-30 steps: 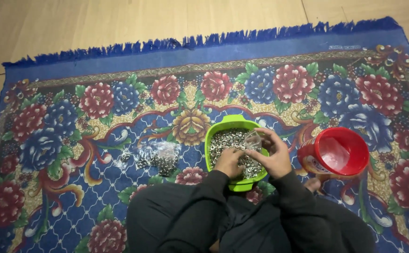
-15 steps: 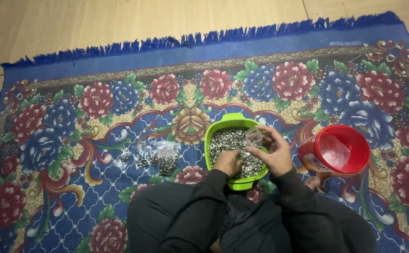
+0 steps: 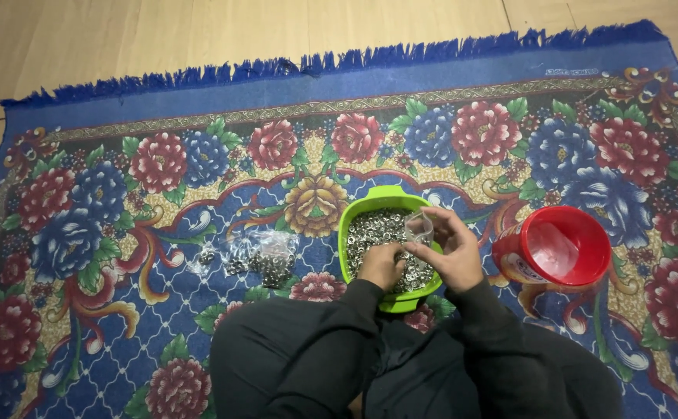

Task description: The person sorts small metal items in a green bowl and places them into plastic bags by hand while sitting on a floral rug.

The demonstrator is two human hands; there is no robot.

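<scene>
Nothing much has shifted since the earlier frame: both hands sit over the green bowl as before, the small clear bag raised only slightly.

The green bowl [image 3: 389,203] rests on the flowered blue rug [image 3: 121,194], directly in front of the person's dark-clad knees, and is filled with small silvery metal pieces [image 3: 376,229]. The left hand [image 3: 381,266] is curled loosely down among the pieces at the bowl's near side; whether it grips any cannot be told. The right hand [image 3: 451,252], over the bowl's right part, pinches the small clear bag [image 3: 419,226] between thumb and fingers. The bag stands roughly upright, its long axis pointing away from the person toward the bowl's far rim.

Right of the bowl stands a red tub [image 3: 560,248], open. Left of the bowl, a cluster of filled clear bags [image 3: 260,254] lies on the rug.
</scene>
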